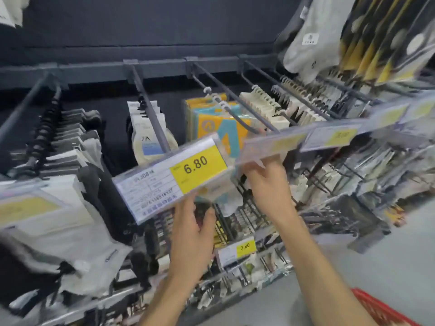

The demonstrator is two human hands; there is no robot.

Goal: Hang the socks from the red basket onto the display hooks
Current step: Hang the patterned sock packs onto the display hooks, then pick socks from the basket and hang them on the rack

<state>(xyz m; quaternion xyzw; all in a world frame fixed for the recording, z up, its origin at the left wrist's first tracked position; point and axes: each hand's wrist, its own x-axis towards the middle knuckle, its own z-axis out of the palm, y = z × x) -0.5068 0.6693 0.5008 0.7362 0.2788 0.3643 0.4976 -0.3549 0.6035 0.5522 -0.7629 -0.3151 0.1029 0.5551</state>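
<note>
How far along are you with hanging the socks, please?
Done: orange-and-blue packs already hang on the centre hook. In hand: the left hand appears to hold a pale sock pack below the 6.80 tag, while the right hand touches the price strip. Left: hooking that pack; the red basket shows only a corner, contents unseen.

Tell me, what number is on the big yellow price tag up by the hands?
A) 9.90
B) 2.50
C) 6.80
C: the big yellow price tag just above the left hand reads 6.80 in dark digits.
</note>
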